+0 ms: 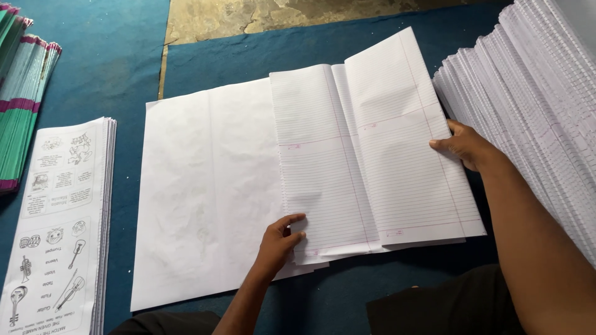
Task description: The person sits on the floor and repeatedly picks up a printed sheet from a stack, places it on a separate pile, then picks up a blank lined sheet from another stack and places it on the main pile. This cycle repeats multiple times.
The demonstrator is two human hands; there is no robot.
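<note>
Closest to the person, the left hand (279,239) rests on the lower left corner of the ruled sheets (366,167), fingers curled and the tips pressing down on the near edge, pinning rather than pinching. The ruled sheets lie opened like a wide book, fold running away from the person, on top of a larger blank white sheet (198,198) that sticks out to the left and along the near edge. All of it sits on a blue mat (112,56) spread on the floor.

Further out on the right, the right hand (467,144) holds the right edge of the ruled sheets about halfway up, fingers close together over the margin; whether the thumb is tucked underneath I cannot tell. Just beyond that hand a tall fanned pile of ruled paper (534,93) rises along the right edge of the mat.

At the mat's left edge lies a stack of printed picture worksheets (59,223), and past it, in the far left corner, a pile of green and purple covers (22,105).

The risk I see: the right half of the ruled sheets already bows up, so uneven pressure from either hand could crease it or slide the layers out of line over the blank sheet; the sleeve-side arm could also nudge the fanned pile and make it slump
</note>
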